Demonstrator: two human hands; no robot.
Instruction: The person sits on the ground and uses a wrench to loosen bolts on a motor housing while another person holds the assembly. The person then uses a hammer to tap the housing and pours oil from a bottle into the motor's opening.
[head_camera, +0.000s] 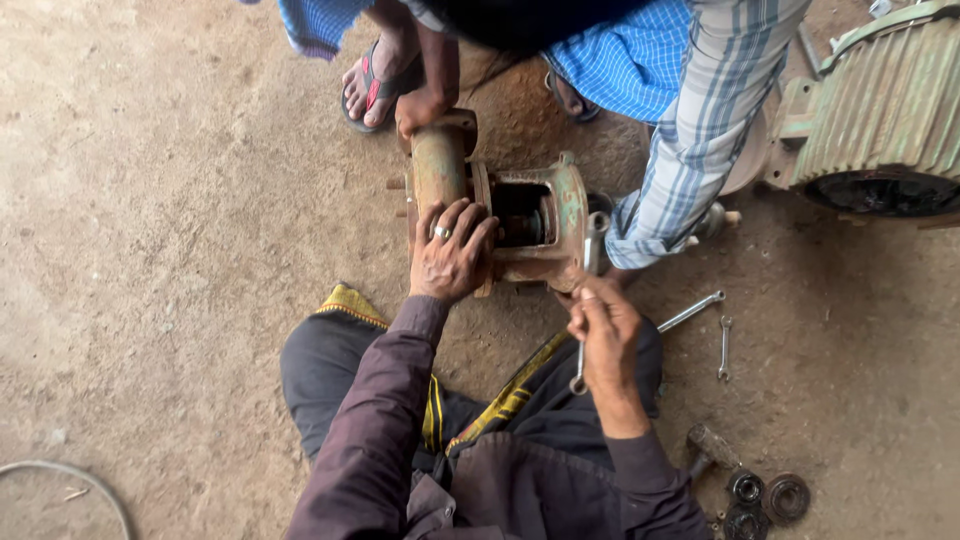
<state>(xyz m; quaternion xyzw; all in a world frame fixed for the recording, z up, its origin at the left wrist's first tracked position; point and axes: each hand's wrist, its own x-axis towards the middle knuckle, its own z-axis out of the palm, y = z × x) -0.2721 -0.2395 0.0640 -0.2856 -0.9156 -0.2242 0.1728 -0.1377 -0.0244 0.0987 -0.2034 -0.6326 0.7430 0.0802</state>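
Note:
A rusty green metal pump housing lies on the dirt floor in front of me. My left hand, with a ring on one finger, presses flat on the housing's cylindrical part. Gripped in my right hand is a metal spanner, its upper end reaching the housing's near right corner. Across from me a second person in a checked shirt crouches, one hand on the far end of the housing.
Two spanners lie on the ground to the right. Round bearings and a hammer head sit at lower right. A large ribbed green motor casing stands at upper right. A thin cable curves at lower left.

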